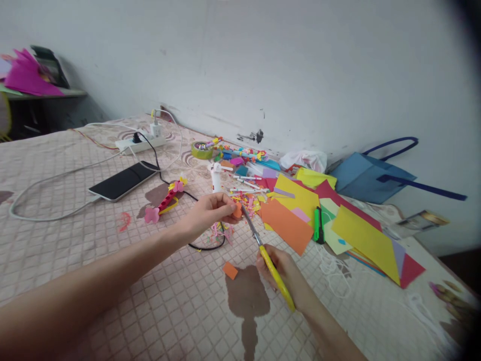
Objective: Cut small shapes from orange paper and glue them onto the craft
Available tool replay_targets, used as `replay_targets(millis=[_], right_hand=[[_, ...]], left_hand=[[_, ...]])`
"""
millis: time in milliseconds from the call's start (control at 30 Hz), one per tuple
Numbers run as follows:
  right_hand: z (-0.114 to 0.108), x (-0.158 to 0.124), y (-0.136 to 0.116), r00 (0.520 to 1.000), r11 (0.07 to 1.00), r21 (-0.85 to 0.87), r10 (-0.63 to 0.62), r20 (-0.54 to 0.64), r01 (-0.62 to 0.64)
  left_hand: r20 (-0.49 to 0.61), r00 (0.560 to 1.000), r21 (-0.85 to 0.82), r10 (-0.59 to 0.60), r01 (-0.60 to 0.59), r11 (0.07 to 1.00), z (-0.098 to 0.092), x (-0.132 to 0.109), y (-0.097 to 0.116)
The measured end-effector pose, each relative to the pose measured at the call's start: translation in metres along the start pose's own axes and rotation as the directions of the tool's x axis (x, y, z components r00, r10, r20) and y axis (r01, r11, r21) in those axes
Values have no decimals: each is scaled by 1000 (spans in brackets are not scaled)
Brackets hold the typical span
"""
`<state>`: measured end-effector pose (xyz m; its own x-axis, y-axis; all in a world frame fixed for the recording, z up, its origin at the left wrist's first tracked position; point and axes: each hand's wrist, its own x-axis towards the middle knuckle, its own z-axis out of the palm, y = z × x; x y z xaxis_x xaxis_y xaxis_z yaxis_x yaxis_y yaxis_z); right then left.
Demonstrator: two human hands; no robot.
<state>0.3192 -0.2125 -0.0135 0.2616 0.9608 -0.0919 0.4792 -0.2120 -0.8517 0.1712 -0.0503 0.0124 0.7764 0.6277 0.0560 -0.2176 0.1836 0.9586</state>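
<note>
My left hand (211,211) pinches a small orange paper piece (237,209) above the patterned bedspread. My right hand (286,273) grips yellow-handled scissors (263,250), whose blades reach up to the orange piece. A cut orange scrap (230,271) lies on the cloth between my arms. Just right of the blades rests a larger orange sheet (287,224) on a spread of coloured paper sheets (366,238).
A phone (123,181) on a cable, a power strip (140,144), a white glue bottle (216,178), a pink-and-red paper craft (165,200), a tape roll (202,150), a green cutter (318,224) and a blue bag (366,175) lie about. The wall stands behind.
</note>
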Motion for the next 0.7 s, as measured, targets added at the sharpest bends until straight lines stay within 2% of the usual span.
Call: replay_targets(millis=[367,567,700], right_hand=[[1,0,-2,999,998,29,46,17,-47],[2,1,0,999,999,28,26,-22,-26],[2,0,1,999,999,35,39,-4,-39]], left_hand=[[-64,998,-59,-10,6,998,-2,3,-2],[-26,997,-60,-72,71,996,-1,2,-2],[-39,997,-102,-66,61,993,-1,1,-2]])
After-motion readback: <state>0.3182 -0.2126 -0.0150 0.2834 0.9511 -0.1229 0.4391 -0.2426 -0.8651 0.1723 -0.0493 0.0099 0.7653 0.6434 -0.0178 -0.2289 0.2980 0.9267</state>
